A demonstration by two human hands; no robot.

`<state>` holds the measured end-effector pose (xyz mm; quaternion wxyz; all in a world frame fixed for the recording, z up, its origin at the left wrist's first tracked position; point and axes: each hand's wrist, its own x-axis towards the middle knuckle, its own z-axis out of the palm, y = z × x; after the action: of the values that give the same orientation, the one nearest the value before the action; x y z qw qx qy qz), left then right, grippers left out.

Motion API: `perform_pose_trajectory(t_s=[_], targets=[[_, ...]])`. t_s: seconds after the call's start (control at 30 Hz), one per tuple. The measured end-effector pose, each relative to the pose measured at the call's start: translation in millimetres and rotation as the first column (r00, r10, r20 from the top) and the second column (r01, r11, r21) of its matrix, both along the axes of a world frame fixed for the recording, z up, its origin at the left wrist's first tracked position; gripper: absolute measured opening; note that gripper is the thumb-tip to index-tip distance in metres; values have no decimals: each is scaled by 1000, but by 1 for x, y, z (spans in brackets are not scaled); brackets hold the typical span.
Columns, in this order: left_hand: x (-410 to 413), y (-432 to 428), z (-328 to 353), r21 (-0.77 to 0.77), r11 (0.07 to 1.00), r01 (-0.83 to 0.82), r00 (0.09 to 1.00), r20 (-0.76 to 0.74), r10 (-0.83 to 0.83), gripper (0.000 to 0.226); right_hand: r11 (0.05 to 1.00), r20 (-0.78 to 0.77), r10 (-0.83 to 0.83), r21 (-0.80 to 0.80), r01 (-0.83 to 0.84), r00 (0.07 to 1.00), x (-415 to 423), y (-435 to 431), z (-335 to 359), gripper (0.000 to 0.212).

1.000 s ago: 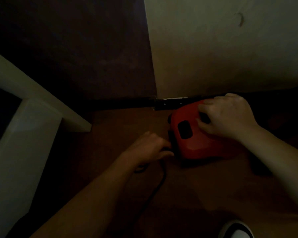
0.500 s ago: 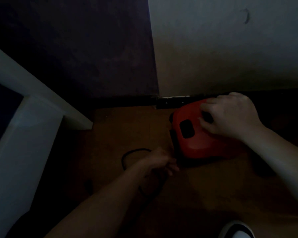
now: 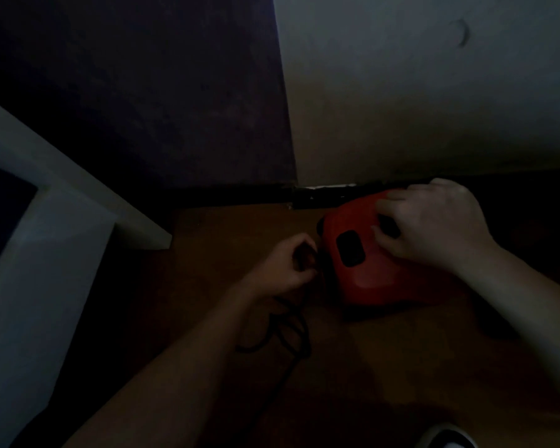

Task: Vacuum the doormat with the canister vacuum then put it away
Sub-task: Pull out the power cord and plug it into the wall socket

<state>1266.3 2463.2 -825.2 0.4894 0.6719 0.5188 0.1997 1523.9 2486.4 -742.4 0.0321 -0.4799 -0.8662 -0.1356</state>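
Observation:
The scene is very dim. A red canister vacuum (image 3: 366, 266) sits on the brown floor by the base of a wall corner. My right hand (image 3: 434, 224) lies on top of the vacuum, its fingers curled around a dark handle. My left hand (image 3: 288, 266) is at the vacuum's left end, fingers curled around the black power cord (image 3: 288, 331), which loops on the floor under my wrist and trails toward me. No doormat is visible.
A white furniture frame (image 3: 62, 195) stands at the left. A pale wall (image 3: 417, 92) and a dark wall (image 3: 143, 92) meet behind the vacuum. A white shoe tip (image 3: 446, 436) shows at the bottom right.
My left hand pulled back toward me with the cord, then returned to the vacuum's left end; cord loops now lie under my wrist. My right hand stayed on the vacuum.

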Motion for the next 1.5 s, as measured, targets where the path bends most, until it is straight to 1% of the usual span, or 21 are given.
perform_pose_trajectory(t_s=[0.17, 0.27, 0.37, 0.43, 0.5, 0.57, 0.67, 0.77, 0.83, 0.93, 1.0, 1.03, 1.1, 1.17, 1.2, 1.27, 1.33, 1.37, 1.4, 1.43, 1.5], targets=[[-7, -9, 26, 79, 972, 223, 951, -236, -199, 48, 1000, 16, -23, -7, 23, 1000, -2, 0, 2, 25], [-6, -9, 35, 135, 941, 312, 888, -393, -238, 34, 999, 24, -33, -16, 33, 999, -3, -1, 3, 25], [-4, -12, 34, 129, 924, 359, 847, -461, -265, 28, 999, 17, -36, -18, 37, 999, -4, -2, 3, 25], [-1, -14, 30, 71, 931, 358, 847, -444, -292, 30, 999, 14, -40, -23, 41, 999, -5, -2, 3, 25], [4, -19, 24, 3, 946, 323, 880, -368, -299, 32, 999, 17, -47, -24, 48, 999, -5, -2, 3, 25], [8, -23, 15, -132, 956, 263, 918, -270, -290, 33, 998, 25, -54, -25, 54, 998, -4, -2, 3, 26], [13, -29, -4, -383, 909, 166, 963, -137, -233, 32, 999, 21, -48, -21, 49, 999, -4, -1, 2, 26], [21, -37, -27, -515, 851, 104, 973, -126, -195, 28, 999, 8, -36, -9, 37, 999, -4, 0, 0, 27], [22, -41, -46, -569, 822, -9, 983, -154, -95, 28, 999, 1, -34, -7, 34, 999, -3, 0, 0, 27], [17, -27, -58, -523, 787, -327, 944, -148, 293, 22, 1000, 3, -28, -8, 28, 1000, -2, -1, 2, 25], [15, -12, -49, -462, 761, -456, 869, -46, 493, 16, 1000, 16, -22, -6, 22, 1000, -3, 0, 2, 26], [15, -6, -41, -407, 783, -470, 848, 39, 529, 20, 1000, 19, -20, -4, 20, 1000, -3, 0, 1, 26], [11, 2, -24, -243, 873, -423, 872, 151, 465, 32, 1000, 11, -17, 1, 17, 1000, -3, 1, 1, 26], [4, 3, -7, -71, 973, -219, 965, 132, 226, 24, 1000, 1, -17, 6, 17, 1000, -3, 1, 1, 25], [-1, 1, 1, -19, 997, -70, 994, 77, 71, 18, 1000, -4, -18, 5, 18, 1000, -3, 1, 1, 25], [-6, -4, 14, -5, 988, 155, 982, -113, -154, 10, 1000, -3, -27, -7, 27, 1000, -3, 0, 2, 25], [-1, -10, 20, 19, 974, 227, 935, -284, -213, 21, 999, 6, -42, -18, 42, 999, -4, 0, 2, 25], [3, -13, 20, 24, 973, 231, 926, -312, -212, 23, 999, 5, -48, -21, 48, 999, -5, 0, 2, 25], [8, -15, 20, -12, 978, 210, 937, -284, -205, 24, 998, 2, -50, -23, 50, 999, -5, 0, 2, 25], [10, -16, 17, -111, 982, 155, 962, -211, -176, 23, 999, -4, -48, -23, 48, 999, -6, 0, 3, 25], [12, -14, 13, -366, 929, 43, 996, -55, -68, 17, 999, -16, -37, -17, 37, 999, -5, 0, 3, 25]])
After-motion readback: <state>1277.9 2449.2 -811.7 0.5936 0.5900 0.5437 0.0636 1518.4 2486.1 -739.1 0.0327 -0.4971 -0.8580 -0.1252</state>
